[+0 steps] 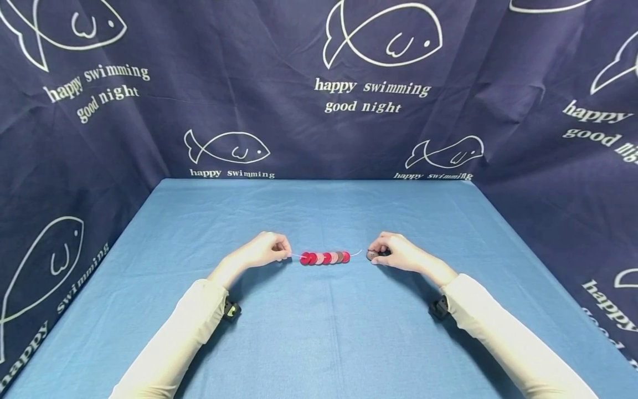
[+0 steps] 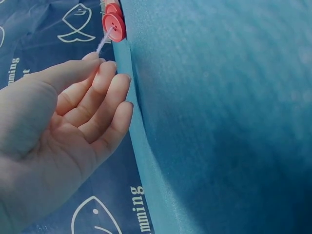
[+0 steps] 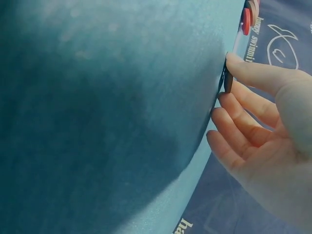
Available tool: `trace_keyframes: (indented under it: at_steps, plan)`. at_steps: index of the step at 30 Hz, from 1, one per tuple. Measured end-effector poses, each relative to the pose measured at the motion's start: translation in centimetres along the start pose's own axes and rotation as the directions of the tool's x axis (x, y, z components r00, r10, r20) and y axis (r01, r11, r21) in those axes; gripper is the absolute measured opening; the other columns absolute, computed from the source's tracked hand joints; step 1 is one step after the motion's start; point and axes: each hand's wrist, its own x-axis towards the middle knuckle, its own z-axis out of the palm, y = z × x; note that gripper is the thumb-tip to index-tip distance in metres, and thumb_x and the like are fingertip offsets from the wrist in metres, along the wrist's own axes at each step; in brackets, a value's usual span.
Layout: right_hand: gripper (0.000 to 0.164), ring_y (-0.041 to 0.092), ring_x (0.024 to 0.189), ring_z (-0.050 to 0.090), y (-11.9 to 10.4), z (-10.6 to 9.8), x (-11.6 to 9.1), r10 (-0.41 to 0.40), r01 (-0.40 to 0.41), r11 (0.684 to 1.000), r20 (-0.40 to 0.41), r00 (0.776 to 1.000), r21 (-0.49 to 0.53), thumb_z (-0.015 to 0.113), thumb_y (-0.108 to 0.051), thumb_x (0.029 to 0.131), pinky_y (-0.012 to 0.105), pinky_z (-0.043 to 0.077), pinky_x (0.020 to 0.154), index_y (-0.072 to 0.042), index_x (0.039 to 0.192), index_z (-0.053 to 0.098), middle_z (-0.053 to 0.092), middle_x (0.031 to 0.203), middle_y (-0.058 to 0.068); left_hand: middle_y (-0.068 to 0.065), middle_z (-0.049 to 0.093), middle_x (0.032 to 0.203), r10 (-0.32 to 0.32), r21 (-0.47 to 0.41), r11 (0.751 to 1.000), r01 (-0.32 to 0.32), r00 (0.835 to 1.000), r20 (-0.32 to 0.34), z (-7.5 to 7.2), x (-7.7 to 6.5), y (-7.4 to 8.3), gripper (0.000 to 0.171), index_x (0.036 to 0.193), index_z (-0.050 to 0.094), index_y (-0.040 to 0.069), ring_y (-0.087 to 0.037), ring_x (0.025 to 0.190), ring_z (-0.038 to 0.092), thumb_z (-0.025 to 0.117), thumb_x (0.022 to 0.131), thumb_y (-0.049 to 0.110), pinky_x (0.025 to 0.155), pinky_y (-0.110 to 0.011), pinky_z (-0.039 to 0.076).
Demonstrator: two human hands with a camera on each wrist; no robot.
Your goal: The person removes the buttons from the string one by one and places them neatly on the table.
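A row of overlapping buttons in red, pink and brown is threaded on a thin white string between the two hands. My left hand pinches the string's left end between thumb and forefinger. In the left wrist view, the string runs from those fingertips into a red button. To the right, my right hand holds a loose brown button by its edge, near the string's free right end. The right wrist view shows this button edge-on between thumb and fingers.
A blue cloth covers the table. Dark blue curtains with white fish drawings hang behind it and on both sides. A small black device sits on the left wrist and another on the right wrist.
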Motion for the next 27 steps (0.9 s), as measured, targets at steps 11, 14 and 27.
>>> trace_keyframes:
  at_steps: [11, 14, 27]
  plan:
    - [0.024, 0.018, 0.08, 0.058, 0.24, 0.01, -0.02, -0.021, 0.02, 1.0, -0.017, 1.0, -0.017, 0.074, -0.014, 0.078, 0.032, 0.048, 0.074, -0.004, 0.1, 0.07, 0.06, 0.087, 0.004, -0.004, 0.068, 0.072, -0.012, -0.008, 1.0, 0.012, 1.0, -0.001, -0.13, 0.05, -0.03, 0.007, 0.083, 0.066, 0.007, -0.005, 0.061, 0.058, 0.063, 0.087, 0.012, 0.057, -0.019, 0.048]
    - [0.027, 0.019, 0.08, 0.058, 0.29, -0.02, -0.03, -0.027, 0.027, 0.999, -0.014, 1.0, -0.018, 0.074, -0.014, 0.079, 0.034, 0.049, 0.075, -0.002, 0.102, 0.069, 0.061, 0.087, 0.006, -0.004, 0.068, 0.072, -0.014, -0.009, 1.0, 0.014, 1.0, 0.001, -0.14, 0.09, -0.08, 0.007, 0.083, 0.065, 0.007, -0.004, 0.061, 0.058, 0.063, 0.087, 0.012, 0.058, -0.019, 0.048]
    - [0.029, 0.02, 0.08, 0.06, 0.32, 0.0, -0.1, -0.015, 0.015, 1.0, -0.017, 1.0, -0.01, 0.074, -0.014, 0.078, 0.034, 0.049, 0.075, -0.001, 0.103, 0.069, 0.062, 0.088, 0.006, -0.004, 0.068, 0.072, -0.027, -0.02, 0.999, 0.027, 1.0, 0.007, 0.01, 0.05, -0.19, 0.007, 0.083, 0.065, 0.007, -0.007, 0.062, 0.059, 0.063, 0.088, 0.012, 0.058, -0.02, 0.048]
